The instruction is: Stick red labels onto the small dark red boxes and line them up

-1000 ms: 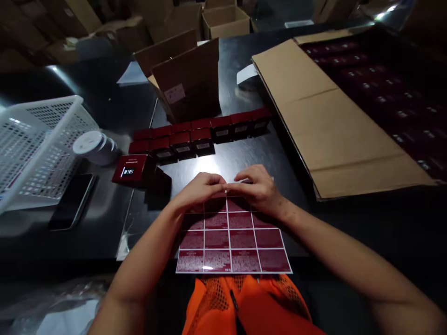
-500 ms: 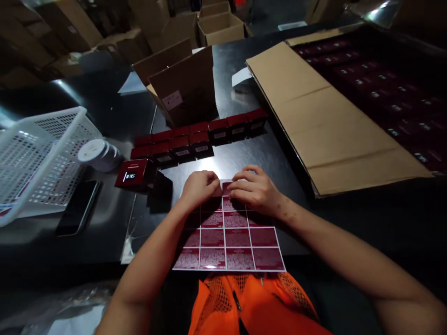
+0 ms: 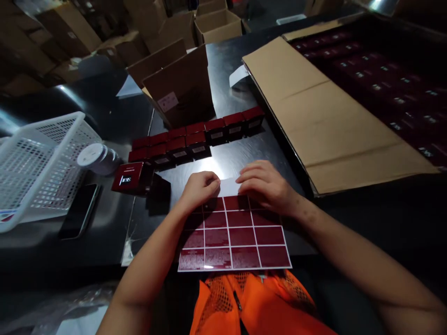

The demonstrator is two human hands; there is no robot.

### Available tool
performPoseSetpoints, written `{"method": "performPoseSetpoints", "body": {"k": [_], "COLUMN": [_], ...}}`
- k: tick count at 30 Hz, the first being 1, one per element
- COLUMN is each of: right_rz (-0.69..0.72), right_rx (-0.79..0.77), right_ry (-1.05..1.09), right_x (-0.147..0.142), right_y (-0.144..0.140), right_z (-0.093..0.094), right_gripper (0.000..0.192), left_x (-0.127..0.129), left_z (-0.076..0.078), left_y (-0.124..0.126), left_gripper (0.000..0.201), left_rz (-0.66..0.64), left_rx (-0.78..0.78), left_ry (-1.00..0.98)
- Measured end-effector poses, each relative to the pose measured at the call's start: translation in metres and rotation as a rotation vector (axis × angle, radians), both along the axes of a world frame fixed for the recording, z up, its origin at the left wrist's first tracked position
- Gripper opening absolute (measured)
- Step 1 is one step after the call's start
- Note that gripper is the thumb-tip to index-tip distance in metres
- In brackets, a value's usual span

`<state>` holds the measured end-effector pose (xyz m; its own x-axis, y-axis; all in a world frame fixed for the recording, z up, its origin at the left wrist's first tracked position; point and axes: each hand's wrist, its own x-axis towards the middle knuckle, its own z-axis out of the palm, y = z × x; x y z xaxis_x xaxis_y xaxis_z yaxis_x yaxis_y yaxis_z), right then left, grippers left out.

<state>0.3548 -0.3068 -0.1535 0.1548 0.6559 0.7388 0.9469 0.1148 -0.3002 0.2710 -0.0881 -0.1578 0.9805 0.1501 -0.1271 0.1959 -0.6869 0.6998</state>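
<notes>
A sheet of dark red labels (image 3: 240, 236) with white dividing lines lies in front of me at the near table edge. Its top middle shows a bare white strip (image 3: 229, 187) between my two hands. At the sheet's upper left, my left hand (image 3: 199, 190) is closed, thumb and forefinger pinched by the strip. My right hand (image 3: 268, 186) covers the upper right corner, its fingers bent together and their tips at the white strip. Whatever lies under those fingers is hidden. Beyond my hands stand rows of small dark red boxes (image 3: 181, 144).
Left are a red box (image 3: 128, 179) lying tilted, a phone (image 3: 78, 211), white round rolls (image 3: 96, 158) and a white plastic basket (image 3: 52, 160). An open carton (image 3: 181, 88) stands behind the boxes. On the right, a large carton (image 3: 324, 107) holds many red boxes.
The red label between my hands is gone from the sheet's top, showing white there. My right hand has shifted slightly right; my left hand stays almost in place.
</notes>
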Motion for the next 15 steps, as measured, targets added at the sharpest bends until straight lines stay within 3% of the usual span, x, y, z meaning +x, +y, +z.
{"method": "performPoseSetpoints", "body": {"k": [4, 6, 8, 11, 15], "right_rz": [-0.048, -0.132, -0.17, -0.139, -0.116], "right_rx": [0.137, 0.121, 0.031, -0.096, -0.133], "right_ry": [0.308, 0.345, 0.347, 0.371, 0.388], "right_x": [0.005, 0.006, 0.005, 0.001, -0.007], "right_y": [-0.012, -0.014, -0.011, -0.005, 0.0], "right_z": [0.016, 0.018, 0.016, 0.008, 0.002], "right_gripper": [0.015, 0.018, 0.016, 0.014, 0.023], "left_x": [-0.001, -0.004, -0.009, -0.017, -0.021], "left_z": [-0.003, 0.0, 0.005, 0.011, 0.009], "left_y": [-0.002, -0.005, -0.009, -0.019, -0.03], "left_gripper": [0.019, 0.02, 0.028, 0.025, 0.009], "left_rz": [-0.046, -0.029, -0.057, -0.134, -0.009], "left_rx": [0.315, 0.375, 0.274, 0.09, 0.011], "left_ry": [-0.142, -0.296, -0.443, -0.549, -0.611]}}
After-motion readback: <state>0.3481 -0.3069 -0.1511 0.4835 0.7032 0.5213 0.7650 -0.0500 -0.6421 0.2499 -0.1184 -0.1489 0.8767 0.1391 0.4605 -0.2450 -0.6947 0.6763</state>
